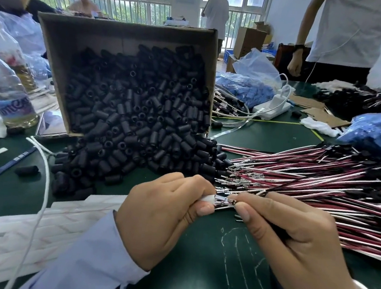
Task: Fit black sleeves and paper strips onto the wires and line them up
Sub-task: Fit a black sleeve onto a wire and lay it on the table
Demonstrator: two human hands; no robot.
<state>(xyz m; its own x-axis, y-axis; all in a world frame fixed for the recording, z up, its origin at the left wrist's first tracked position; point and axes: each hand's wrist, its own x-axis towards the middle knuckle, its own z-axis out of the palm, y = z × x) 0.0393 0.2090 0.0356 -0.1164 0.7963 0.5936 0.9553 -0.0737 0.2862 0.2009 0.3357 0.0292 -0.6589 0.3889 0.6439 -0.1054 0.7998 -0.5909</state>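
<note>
My left hand (163, 219) pinches a small white paper strip (207, 198) between thumb and fingers, with metal wire terminals poking into it. My right hand (291, 239) grips a wire pair (224, 203) just behind its terminals, thumb and forefinger closed on it. A large pile of red, white and black wires (318, 186) fans out to the right of both hands. Many black sleeves (136, 122) spill from a tipped cardboard box (54, 65) onto the green table. White paper strips (41, 228) lie stacked at the lower left.
Plastic bottles (7, 84) stand at the left. Blue bags of parts (377, 134) and a white power strip (272, 108) lie at the right rear. A white cord (45, 178) crosses the paper strips. A person (341, 37) stands behind the table at the right.
</note>
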